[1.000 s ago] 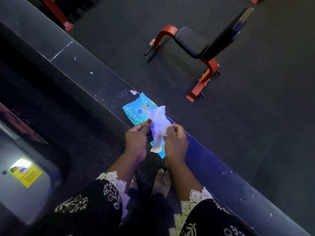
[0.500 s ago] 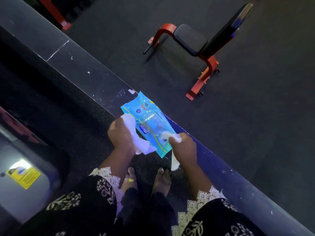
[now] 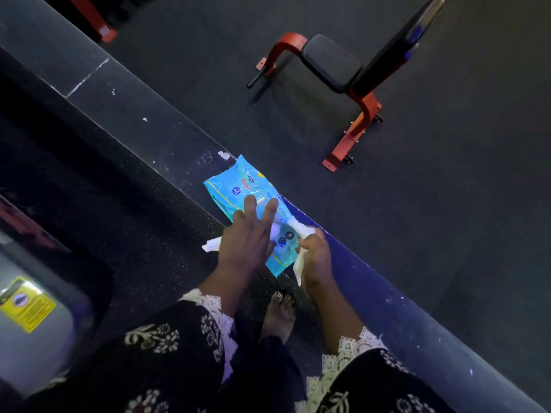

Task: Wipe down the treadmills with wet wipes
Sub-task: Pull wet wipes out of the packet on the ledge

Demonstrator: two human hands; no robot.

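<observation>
I am wearing a black garment with a white floral print running over the left sleeve [image 3: 167, 350] and the right sleeve [image 3: 378, 380]. Each is ending in a white scalloped lace cuff [image 3: 216, 307]. Beyond the cuffs my left hand [image 3: 246, 244] and right hand [image 3: 317, 259] are going bare. My bare foot [image 3: 280, 315] is showing glossy nail polish, with dark cloth covering the ankle.

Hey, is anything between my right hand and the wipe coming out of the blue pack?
Nothing visible. The right hand pinches the wipe at the pack; the left hand presses the pack flat beside it, not between.
</observation>
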